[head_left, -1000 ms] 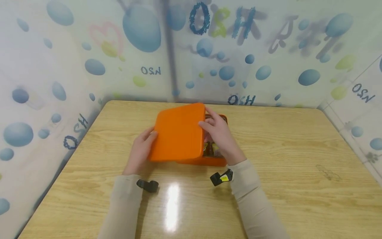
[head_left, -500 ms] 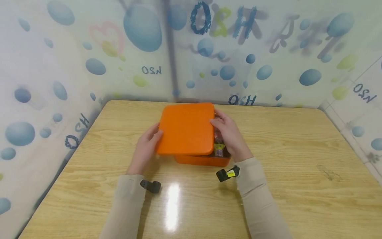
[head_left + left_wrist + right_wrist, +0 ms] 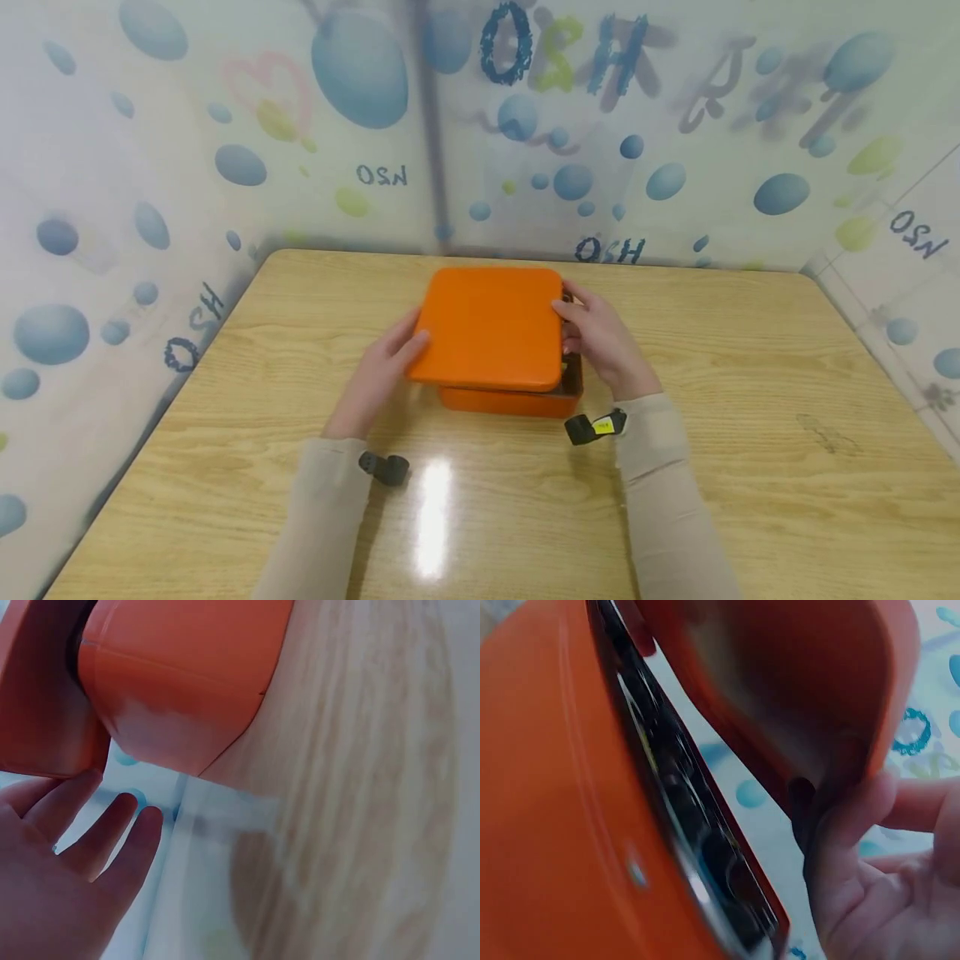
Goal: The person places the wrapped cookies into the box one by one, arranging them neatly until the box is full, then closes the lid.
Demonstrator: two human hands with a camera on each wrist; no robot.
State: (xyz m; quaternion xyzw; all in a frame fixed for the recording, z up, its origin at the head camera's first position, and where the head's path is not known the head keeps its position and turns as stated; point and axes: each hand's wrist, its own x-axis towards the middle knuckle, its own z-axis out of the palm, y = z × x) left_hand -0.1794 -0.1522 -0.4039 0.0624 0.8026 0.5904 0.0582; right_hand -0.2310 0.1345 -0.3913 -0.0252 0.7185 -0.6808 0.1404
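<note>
An orange lid point(image 3: 491, 329) is held over an orange box point(image 3: 510, 402) on the table, offset a little to the left of it. My left hand point(image 3: 378, 371) grips the lid's left edge, thumb on top; in the left wrist view its other fingers point(image 3: 127, 847) are spread below. At the right edge my right hand point(image 3: 603, 337) pinches the lid between thumb and fingers. The right wrist view shows a gap between lid and box, with dark, shiny items point(image 3: 705, 817) inside the box; their kind cannot be made out.
The wooden table point(image 3: 750, 417) runs around the box on all sides. Behind it and at both sides stand white walls point(image 3: 480, 167) with blue drops and lettering. A black wrist camera point(image 3: 386, 468) sits on the left sleeve, another on the right.
Both hands have carried the lid to the right over the box and levelled it. The wrapped items seen at the box's right side are now mostly covered.
</note>
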